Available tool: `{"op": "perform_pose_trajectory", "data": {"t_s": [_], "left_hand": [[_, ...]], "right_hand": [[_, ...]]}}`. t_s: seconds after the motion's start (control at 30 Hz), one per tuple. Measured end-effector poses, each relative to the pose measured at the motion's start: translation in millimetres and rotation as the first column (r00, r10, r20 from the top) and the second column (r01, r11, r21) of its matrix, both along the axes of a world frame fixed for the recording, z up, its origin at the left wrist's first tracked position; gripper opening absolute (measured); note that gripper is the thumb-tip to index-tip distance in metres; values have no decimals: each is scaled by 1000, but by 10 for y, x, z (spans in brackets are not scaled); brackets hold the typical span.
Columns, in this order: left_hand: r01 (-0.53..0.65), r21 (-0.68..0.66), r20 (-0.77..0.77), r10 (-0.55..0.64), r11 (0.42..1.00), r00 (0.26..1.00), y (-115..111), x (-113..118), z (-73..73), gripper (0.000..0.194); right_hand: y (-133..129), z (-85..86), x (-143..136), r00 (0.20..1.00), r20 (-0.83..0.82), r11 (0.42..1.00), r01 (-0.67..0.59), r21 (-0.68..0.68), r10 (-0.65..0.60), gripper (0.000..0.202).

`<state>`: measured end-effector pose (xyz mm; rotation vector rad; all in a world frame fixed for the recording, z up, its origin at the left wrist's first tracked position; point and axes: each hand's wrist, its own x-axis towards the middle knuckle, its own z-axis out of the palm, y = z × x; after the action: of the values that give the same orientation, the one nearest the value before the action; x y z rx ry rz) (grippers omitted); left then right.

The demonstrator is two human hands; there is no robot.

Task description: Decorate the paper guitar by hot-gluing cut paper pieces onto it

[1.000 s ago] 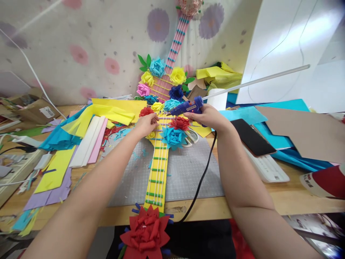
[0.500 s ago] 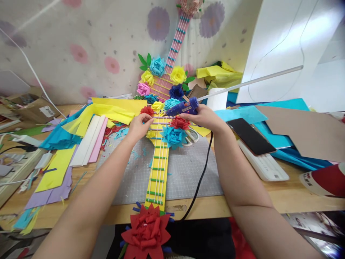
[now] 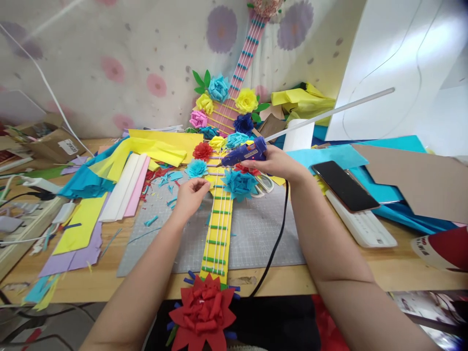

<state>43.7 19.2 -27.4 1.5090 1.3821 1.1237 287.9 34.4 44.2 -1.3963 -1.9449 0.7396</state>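
A yellow paper guitar [image 3: 215, 234] with white strings and green frets points its neck toward me, a big red paper flower [image 3: 203, 312] at its near end. My right hand [image 3: 280, 162] grips a blue hot glue gun [image 3: 248, 151], its nozzle over the strings on the guitar's body. Beside the body's left edge, my left hand [image 3: 192, 195] has its thumb and fingers pinched together; what is between them is hidden. Just beyond it is a light blue paper flower [image 3: 196, 168]. A larger blue flower [image 3: 239, 184] sits below the glue gun, partly covering a red one.
A pink paper guitar [image 3: 243, 63] leans against the wall. Scissors [image 3: 265, 184] and paper scraps lie on the grey cutting mat [image 3: 256, 234]. A phone [image 3: 345, 185] rests on a white device at right, near a red cup [image 3: 442, 247]. The glue gun's black cord [image 3: 280, 239] hangs off the table edge.
My left hand has come toward me along the guitar's left edge, uncovering the light blue flower. The glue gun's nozzle has dropped lower and slightly left. The view has shifted slightly.
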Motion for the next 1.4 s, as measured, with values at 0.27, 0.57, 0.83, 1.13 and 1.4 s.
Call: {"op": "perform_pose_trajectory", "data": {"t_s": [0.27,0.57,0.83,1.13,1.4], "left_hand": [[-104,-137,30,109,985,994,-3,-87,102,25],[4,-280,-223,-69,960,972,56,-401,146,23],[3,-192,-446,-89,981,891,195,-643,-19,22],[-131,-117,-356,82,984,931,162,-688,101,27],[-57,-200,-104,36,978,994,34,-400,201,31]], "right_hand": [[-63,22,-156,982,93,983,-158,-93,167,41],[-39,-29,-187,982,134,991,-129,-27,132,43],[-5,-83,-195,977,182,994,-113,-6,112,44],[-24,-78,-220,988,124,996,-87,-3,87,46],[-56,-52,-314,985,148,996,-93,3,91,41]]}}
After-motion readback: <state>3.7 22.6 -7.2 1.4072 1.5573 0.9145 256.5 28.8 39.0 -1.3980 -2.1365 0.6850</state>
